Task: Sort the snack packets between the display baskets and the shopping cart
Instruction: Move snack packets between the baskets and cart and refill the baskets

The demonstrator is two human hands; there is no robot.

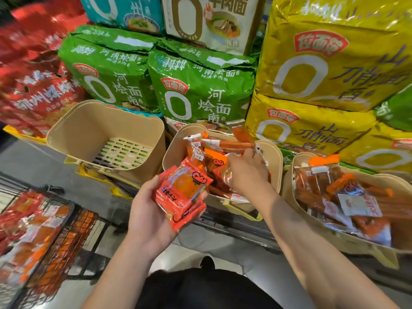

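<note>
My left hand [148, 214] grips a small stack of red-orange snack packets [182, 190] in front of the middle basket [273, 162]. My right hand [246, 169] reaches into that beige basket and pinches a long orange stick packet [229, 143] lifted over its heap of packets. The left beige basket [89, 128] holds nothing; its slotted floor shows. The right basket [289, 181] is heaped with orange and clear packets. The black wire shopping cart [66, 237] at lower left carries many red and orange packets [29, 230].
Big noodle bags are stacked behind the baskets: green [196, 90], yellow [323, 70] and red [38, 85]. The baskets sit tilted on a low shelf edge above the grey floor [200, 248]. My dark clothing fills the bottom centre.
</note>
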